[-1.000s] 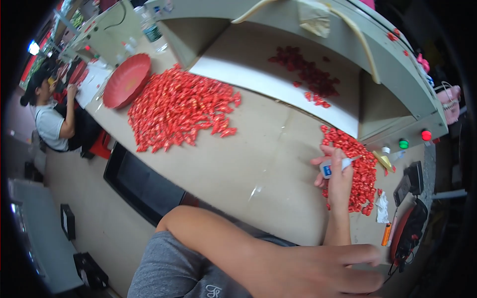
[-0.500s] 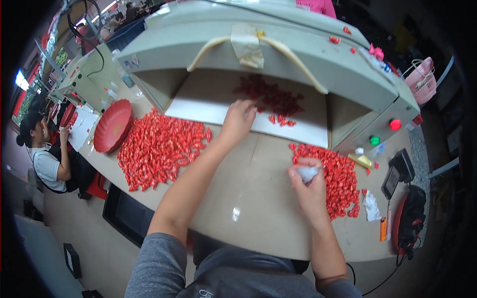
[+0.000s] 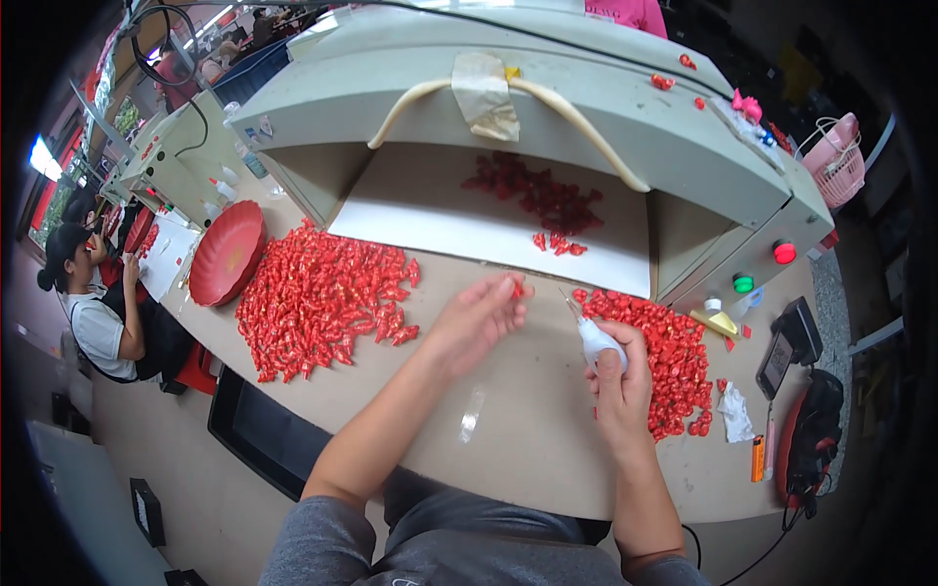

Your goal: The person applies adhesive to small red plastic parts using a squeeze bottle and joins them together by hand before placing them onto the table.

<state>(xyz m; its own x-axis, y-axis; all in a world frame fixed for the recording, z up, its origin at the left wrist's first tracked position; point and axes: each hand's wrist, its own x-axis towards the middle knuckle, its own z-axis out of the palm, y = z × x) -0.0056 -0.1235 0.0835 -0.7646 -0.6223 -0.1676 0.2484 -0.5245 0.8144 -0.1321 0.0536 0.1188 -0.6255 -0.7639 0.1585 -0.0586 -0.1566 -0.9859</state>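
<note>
My left hand (image 3: 476, 324) is over the middle of the table, pinching a small red plastic-looking piece (image 3: 518, 289) at its fingertips. Wrapped in my right hand (image 3: 623, 391) is a white squeeze bottle (image 3: 597, 341). Its thin needle tip points up and to the left, near the red piece but apart from it. Beside my right hand spreads a heap of small red pieces (image 3: 679, 376); a larger heap of glossy red pieces (image 3: 318, 303) covers the table to the left. Still more red pieces (image 3: 537, 195) rest on the white board (image 3: 430, 220) inside the box-like machine.
The grey machine (image 3: 391, 107) arches over the back of the table, with red and green buttons (image 3: 784, 252) at its right. A red bowl (image 3: 227, 254) tilts behind the left heap. A lighter (image 3: 757, 459) and crumpled tissue (image 3: 735, 412) lie at right. A person (image 3: 93, 313) sits far left.
My left hand has come back from the machine's opening toward me, with a red piece now visible in its fingertips. The bottle in my right hand has turned its tip up and left.
</note>
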